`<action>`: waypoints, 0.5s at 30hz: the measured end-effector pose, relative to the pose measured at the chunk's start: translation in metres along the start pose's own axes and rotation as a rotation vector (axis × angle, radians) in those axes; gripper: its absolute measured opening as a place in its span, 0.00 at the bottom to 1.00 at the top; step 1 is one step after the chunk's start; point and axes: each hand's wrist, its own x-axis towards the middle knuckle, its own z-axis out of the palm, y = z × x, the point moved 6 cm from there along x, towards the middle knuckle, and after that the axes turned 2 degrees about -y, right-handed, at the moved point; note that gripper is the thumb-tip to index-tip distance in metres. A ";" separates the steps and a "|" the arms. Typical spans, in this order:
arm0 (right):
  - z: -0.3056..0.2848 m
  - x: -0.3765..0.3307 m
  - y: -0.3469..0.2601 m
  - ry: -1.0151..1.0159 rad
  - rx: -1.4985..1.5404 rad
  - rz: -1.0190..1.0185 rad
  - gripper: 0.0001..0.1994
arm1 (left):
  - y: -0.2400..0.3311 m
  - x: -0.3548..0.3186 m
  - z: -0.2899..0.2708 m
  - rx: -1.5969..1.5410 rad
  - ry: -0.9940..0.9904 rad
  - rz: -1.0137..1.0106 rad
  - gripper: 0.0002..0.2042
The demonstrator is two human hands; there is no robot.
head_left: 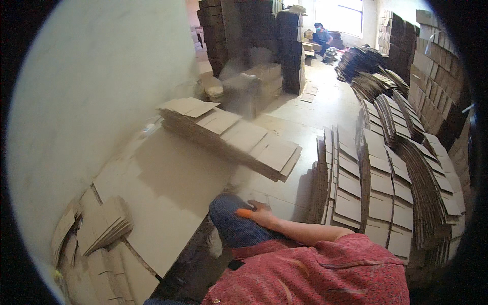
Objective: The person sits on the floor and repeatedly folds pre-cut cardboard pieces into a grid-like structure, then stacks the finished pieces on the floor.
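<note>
My right hand (260,215) rests on my knee, which is covered in dark blue cloth (226,218). Its fingers are spread and nothing is held in them. An orange cover (244,213) sits on one digit, apparently the thumb. Beyond the knee lies a long stack of flat cardboard pieces (244,133), its top sheets overlapping unevenly. Rows of upright, leaning cardboard sheets (378,175) stand to the right of my forearm. My left hand does not show.
Loose folded cardboard (109,223) lies at the lower left beside a large pale board (152,203). Tall cardboard stacks (291,51) rise at the back, and another pile (432,66) lines the right wall. Near the window a person (322,38) sits among more stacks.
</note>
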 end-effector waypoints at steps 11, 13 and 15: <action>-0.002 0.003 0.001 0.072 -0.173 -0.040 0.47 | -0.001 -0.006 -0.009 0.002 0.015 -0.002 0.08; -0.005 0.006 0.004 0.131 -0.206 -0.090 0.47 | 0.000 -0.007 -0.010 0.000 0.015 0.000 0.08; -0.004 0.004 0.005 0.121 -0.172 -0.096 0.46 | -0.001 -0.007 -0.010 -0.003 0.016 0.000 0.08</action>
